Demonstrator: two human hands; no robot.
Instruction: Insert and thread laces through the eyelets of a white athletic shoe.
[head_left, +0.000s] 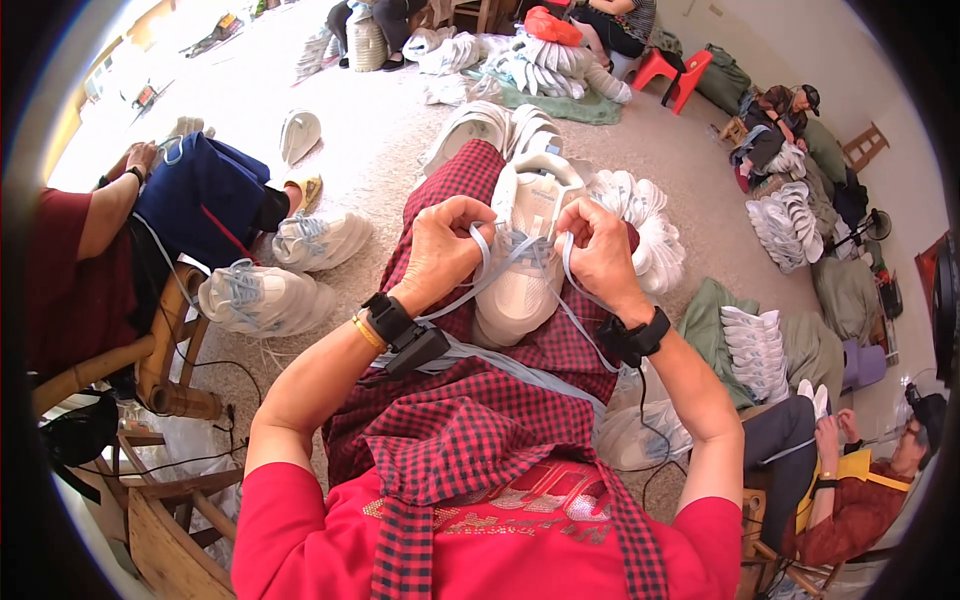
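A white sneaker (517, 290) rests on my lap, its toe toward me, over a red and black checked apron (450, 215). Pale blue laces (515, 245) run through its lower eyelets, and their loose lengths trail down both sides. My left hand (450, 240) is at the shoe's left edge, fingers pinched on the lace. On the other side my right hand (600, 250) also pinches a strand of lace beside the eyelets. More pale blue laces (450, 350) lie in a bundle across my lap. The lace tips are too small to make out.
White sneakers stand in rows left (265, 300), ahead (475, 125) and right of my knees (645, 225). A co-worker in dark red (85, 260) sits close on the left by a bamboo chair (165, 340). Another person (860, 490) sits at lower right. A cable (650, 420) hangs from my right wrist.
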